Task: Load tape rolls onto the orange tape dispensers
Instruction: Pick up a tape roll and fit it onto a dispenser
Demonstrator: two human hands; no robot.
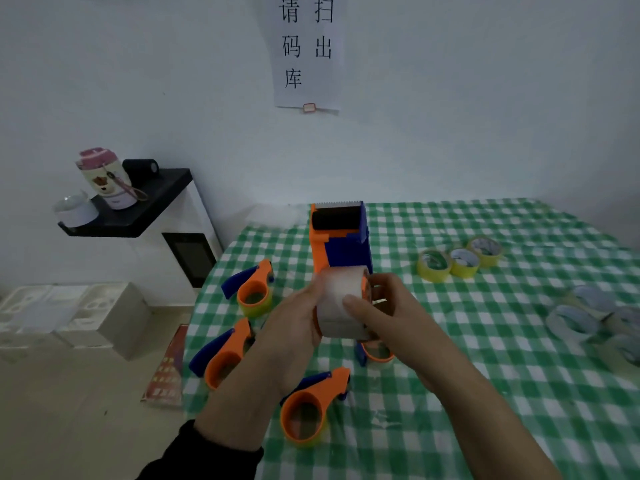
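Observation:
Above the green checked table (485, 375) I hold an orange and blue tape dispenser (341, 244) with its toothed blade pointing away. A clear tape roll (337, 296) sits at its near end. My left hand (294, 317) grips the roll from the left. My right hand (384, 306) grips it from the right, thumb across its face. Three small orange dispensers lie at the left: one far (254, 289), one middle (227, 355), one near (311, 407). Another orange dispenser (375, 353) peeks out under my right hand.
Three yellow tape rolls (457, 259) stand at the back right. Several pale rolls (595, 317) lie at the right edge. Off the table's left side are a white cabinet (180, 244) with a black shelf, white boxes (69, 313) and a red leaflet (169, 368) on the floor.

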